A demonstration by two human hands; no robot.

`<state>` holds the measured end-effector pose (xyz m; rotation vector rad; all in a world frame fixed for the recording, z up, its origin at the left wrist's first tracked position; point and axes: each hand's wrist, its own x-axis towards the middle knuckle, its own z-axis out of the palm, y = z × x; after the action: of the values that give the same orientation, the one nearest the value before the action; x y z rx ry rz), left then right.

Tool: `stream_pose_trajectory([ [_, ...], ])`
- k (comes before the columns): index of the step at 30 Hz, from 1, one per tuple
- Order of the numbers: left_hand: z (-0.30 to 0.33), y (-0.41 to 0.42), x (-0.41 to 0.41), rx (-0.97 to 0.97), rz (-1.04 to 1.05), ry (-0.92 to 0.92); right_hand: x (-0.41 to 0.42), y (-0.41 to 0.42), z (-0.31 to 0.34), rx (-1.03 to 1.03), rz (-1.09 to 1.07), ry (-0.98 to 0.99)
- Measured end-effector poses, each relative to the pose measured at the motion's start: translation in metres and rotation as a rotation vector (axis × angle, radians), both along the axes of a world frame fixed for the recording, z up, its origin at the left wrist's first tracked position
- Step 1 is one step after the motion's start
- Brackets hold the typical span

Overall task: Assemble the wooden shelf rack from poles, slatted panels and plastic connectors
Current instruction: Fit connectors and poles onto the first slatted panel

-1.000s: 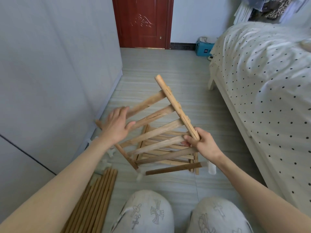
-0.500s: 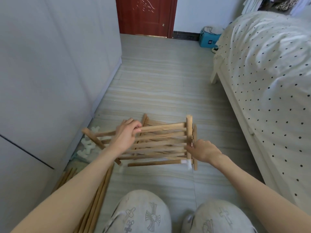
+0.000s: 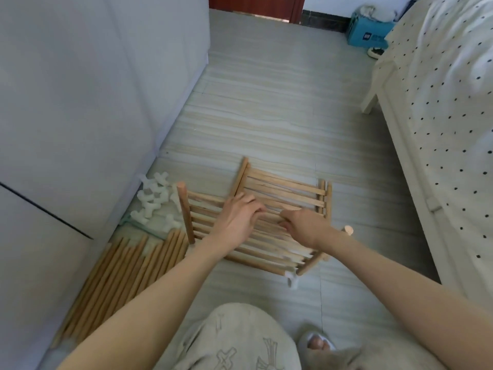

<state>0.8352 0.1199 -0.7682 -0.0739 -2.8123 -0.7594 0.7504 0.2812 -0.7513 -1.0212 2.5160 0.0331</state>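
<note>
Lying low over the floor [image 3: 266,102], the pale slatted panel [image 3: 256,236] has round rails at both ends and partly overlaps another panel. The left hand [image 3: 237,217] and right hand [image 3: 304,227] each curl fingers around its middle slats.

Both hands [image 3: 269,220] on slatted panel [image 3: 266,241]

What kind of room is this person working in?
Most likely a bedroom at home. A bed with a polka-dot cover runs along the right, a red-brown door stands at the far end, and the person sits on the tiled floor beside a white cabinet.
</note>
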Motion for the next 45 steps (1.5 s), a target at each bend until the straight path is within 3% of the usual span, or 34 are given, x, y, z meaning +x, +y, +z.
stream_pose_trajectory([
  [6, -0.001, -0.027, 0.035, 0.033, -0.059, 0.191, -0.013, 0.0, -0.013, -0.109, -0.095, 0.031],
  [12, -0.035, -0.072, 0.072, 0.095, 0.088, 0.104, -0.01, -0.037, -0.006, -0.052, -0.001, -0.003],
  [15, -0.071, -0.097, 0.089, 0.181, 0.306, -0.038, -0.008, -0.068, -0.007, -0.094, 0.05, 0.021],
  [20, -0.133, -0.15, 0.09, 0.29, 0.664, -0.487, -0.011, -0.093, -0.009, -0.1, 0.186, 0.173],
  [24, -0.166, -0.182, 0.061, 0.314, 0.718, -0.642, -0.02, -0.091, -0.009, -0.233, 0.29, 0.14],
  [30, -0.207, -0.191, 0.014, 0.264, 0.666, -0.693, -0.03, -0.086, -0.026, -0.383, 0.189, 0.05],
  [36, -0.209, -0.182, 0.015, 0.27, 0.854, -0.512, -0.032, -0.084, -0.034, -0.309, 0.222, 0.118],
  [42, -0.13, -0.168, 0.035, 0.705, 0.958, -0.21, -0.028, -0.08, -0.037, -0.255, 0.217, 0.117],
  [45, -0.078, -0.154, 0.053, 0.828, 0.931, -0.064, -0.023, -0.081, -0.033, -0.259, 0.199, 0.103],
])
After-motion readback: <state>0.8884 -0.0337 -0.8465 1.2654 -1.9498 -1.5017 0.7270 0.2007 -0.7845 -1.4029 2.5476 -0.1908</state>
